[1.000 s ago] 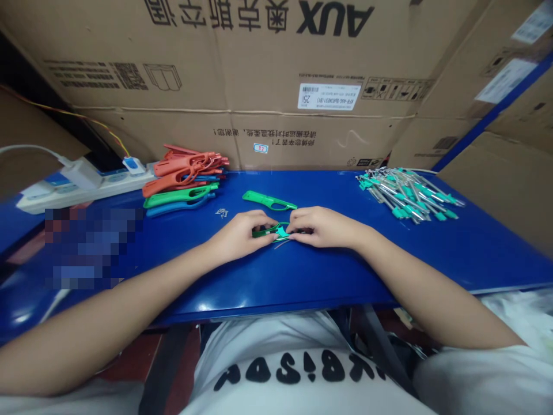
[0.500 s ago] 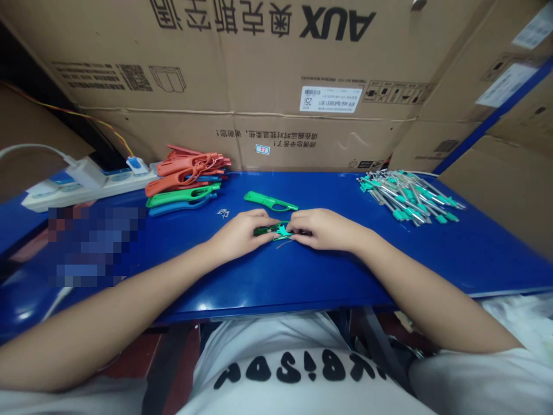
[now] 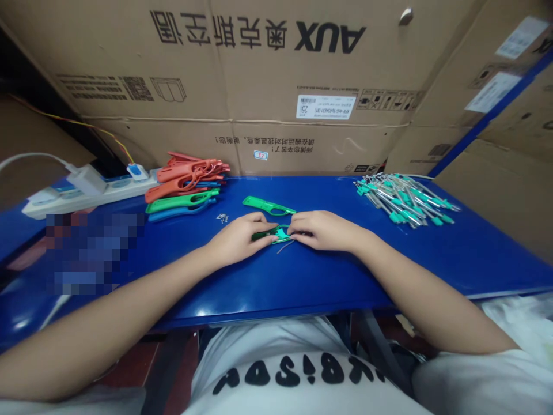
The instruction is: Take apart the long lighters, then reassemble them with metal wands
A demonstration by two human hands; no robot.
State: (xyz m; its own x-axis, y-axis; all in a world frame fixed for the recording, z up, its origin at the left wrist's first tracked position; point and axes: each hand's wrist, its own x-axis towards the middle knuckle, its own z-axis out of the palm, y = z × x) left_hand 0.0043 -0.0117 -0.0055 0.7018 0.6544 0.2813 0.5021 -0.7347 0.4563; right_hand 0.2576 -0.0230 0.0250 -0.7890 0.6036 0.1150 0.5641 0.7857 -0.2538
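Note:
Low over the table, a green lighter casing (image 3: 258, 235) is held between both my hands, a teal trigger piece (image 3: 281, 233) lying in it. My left hand (image 3: 237, 239) pinches the casing's left end between thumb and fingers. On the other side, my right hand (image 3: 319, 229) has closed fingers at the trigger piece and the casing's right end, which it mostly hides. A thin wire (image 3: 285, 246) sticks out below the casing. Just behind my hands lies another green casing half (image 3: 268, 206).
Orange, green and blue lighter casings (image 3: 181, 187) are piled at the back left, beside a white power strip (image 3: 93, 196). Small metal bits (image 3: 222, 218) lie left of my hands. Metal rods with teal triggers (image 3: 406, 199) form a heap at right. A cardboard box (image 3: 259, 75) walls the back.
The view has shifted slightly. Both hands stay at the casing with nearly the same grip; the thin wire below it shows a little more.

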